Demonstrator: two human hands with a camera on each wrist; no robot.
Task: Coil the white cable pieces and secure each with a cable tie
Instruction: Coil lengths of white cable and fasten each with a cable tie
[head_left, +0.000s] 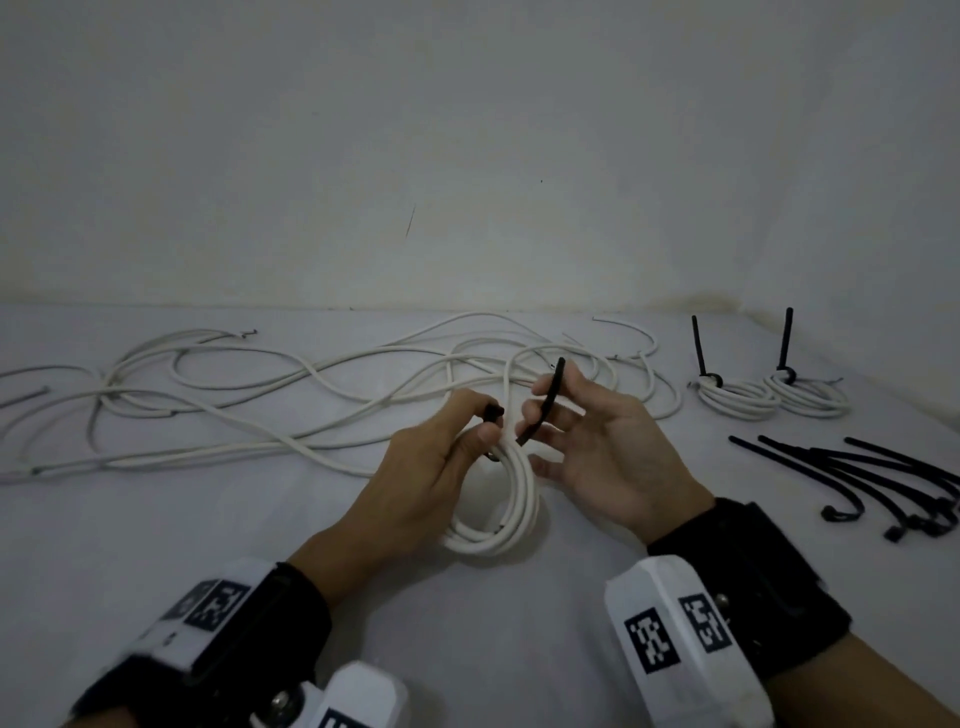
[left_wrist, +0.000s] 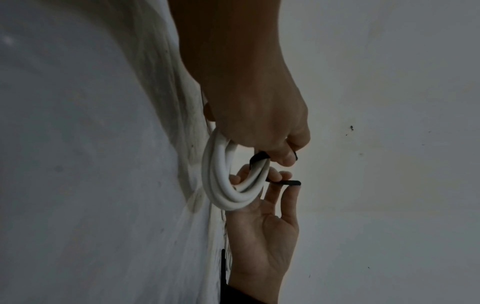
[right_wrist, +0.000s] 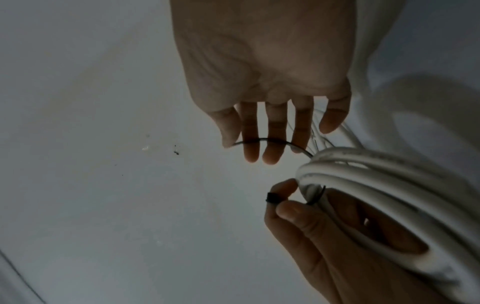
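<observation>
Two tied coils (head_left: 769, 397) are seen at the far right of the white table (head_left: 156, 545), each with a black tie tail standing almost straight up. Near them, at the right edge, a bunch of loose black ties (head_left: 883, 483) is spread out flat. Many loose white cables (head_left: 234, 395) are tangled across the back of the table, from the left edge to behind the hands. Nothing is placed between the hands and the camera.

One white coil (head_left: 511, 499) is held just above the table in the middle, standing on its edge, with its top between the two hands. It is gripped by the left hand (head_left: 431, 467), whose fingers are curled through it, and the small black head of the cable tie (head_left: 545, 405) is pinched by that thumb and first finger. The long tail of the tie is pinched by the right hand (head_left: 597, 447) between thumb and first finger, while the other fingers are kept loose and spread. The tail is pointed up and away, a little bent.

Only in the left wrist view is the black tie (left_wrist: 257, 159) shown wrapped around the coil (left_wrist: 223, 185). Only in the right wrist view is the tie head (right_wrist: 272, 198) seen clearly between the left fingertips (right_wrist: 288, 211).
</observation>
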